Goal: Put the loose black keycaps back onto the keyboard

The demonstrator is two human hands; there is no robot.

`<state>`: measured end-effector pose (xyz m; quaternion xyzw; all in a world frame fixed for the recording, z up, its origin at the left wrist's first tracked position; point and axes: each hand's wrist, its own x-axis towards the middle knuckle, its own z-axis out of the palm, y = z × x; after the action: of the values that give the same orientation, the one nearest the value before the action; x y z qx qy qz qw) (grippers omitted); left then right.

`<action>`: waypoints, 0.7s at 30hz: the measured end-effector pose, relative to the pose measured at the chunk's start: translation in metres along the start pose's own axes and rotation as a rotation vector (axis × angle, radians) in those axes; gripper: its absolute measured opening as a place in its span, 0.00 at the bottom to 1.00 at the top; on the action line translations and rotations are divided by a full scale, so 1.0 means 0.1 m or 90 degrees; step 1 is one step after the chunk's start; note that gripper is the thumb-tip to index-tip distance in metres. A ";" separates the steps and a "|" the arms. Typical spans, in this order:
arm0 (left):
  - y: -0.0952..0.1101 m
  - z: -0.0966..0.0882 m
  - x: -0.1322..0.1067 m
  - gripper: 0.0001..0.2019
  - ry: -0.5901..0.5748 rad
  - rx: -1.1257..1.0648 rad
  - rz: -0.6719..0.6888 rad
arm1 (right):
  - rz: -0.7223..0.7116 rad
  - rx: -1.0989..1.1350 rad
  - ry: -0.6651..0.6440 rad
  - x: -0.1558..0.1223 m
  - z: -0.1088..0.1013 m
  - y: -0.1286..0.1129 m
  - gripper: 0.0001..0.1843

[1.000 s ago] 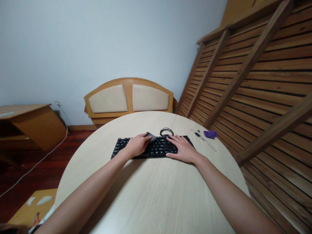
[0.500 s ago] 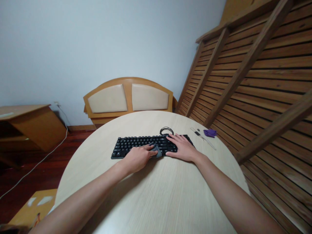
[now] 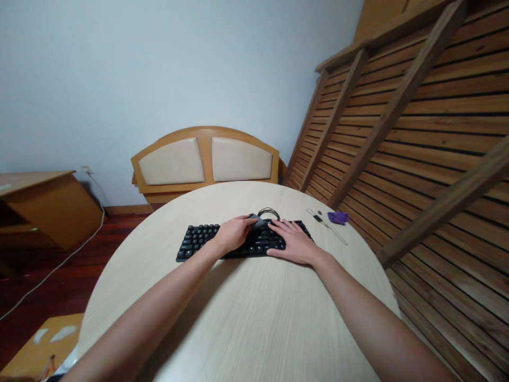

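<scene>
A black keyboard (image 3: pixel 199 240) lies across the far half of a round pale wooden table (image 3: pixel 254 318). My left hand (image 3: pixel 234 234) presses a small grey cloth (image 3: pixel 257 221) onto the keys near the keyboard's far edge, fingers closed over it. My right hand (image 3: pixel 293 242) lies flat on the right end of the keyboard, fingers spread, holding it down. A coiled black cable (image 3: pixel 269 213) sits just behind the keyboard.
A purple item (image 3: pixel 338 216) and a thin white stick with small dark pieces (image 3: pixel 326 225) lie at the table's right. A padded wooden headboard (image 3: pixel 204 162) stands behind the table. A slatted wooden frame (image 3: pixel 417 132) leans at right. A low cabinet (image 3: pixel 43 204) and white cord (image 3: pixel 51 268) are at left.
My left hand slid the cloth from the far edge of the keys to the near edge, then back up to the far edge, further right. My right hand stayed put.
</scene>
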<state>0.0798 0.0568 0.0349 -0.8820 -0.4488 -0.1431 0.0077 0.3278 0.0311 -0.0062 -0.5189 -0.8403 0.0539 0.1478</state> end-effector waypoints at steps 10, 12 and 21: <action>0.18 0.08 -0.20 0.18 -0.037 0.019 0.125 | 0.006 0.030 0.020 0.01 0.05 0.05 0.57; 0.21 0.06 -0.28 0.18 -0.045 0.022 0.152 | -0.008 0.036 0.030 0.02 0.08 0.07 0.56; 0.18 -0.25 -0.42 0.20 -0.051 -0.088 0.235 | -0.038 0.053 0.000 0.02 0.01 0.15 0.60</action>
<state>0.0646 0.0090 0.0500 -0.9529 -0.2686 -0.1341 -0.0444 0.3398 0.0401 -0.0108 -0.4867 -0.8526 0.0842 0.1708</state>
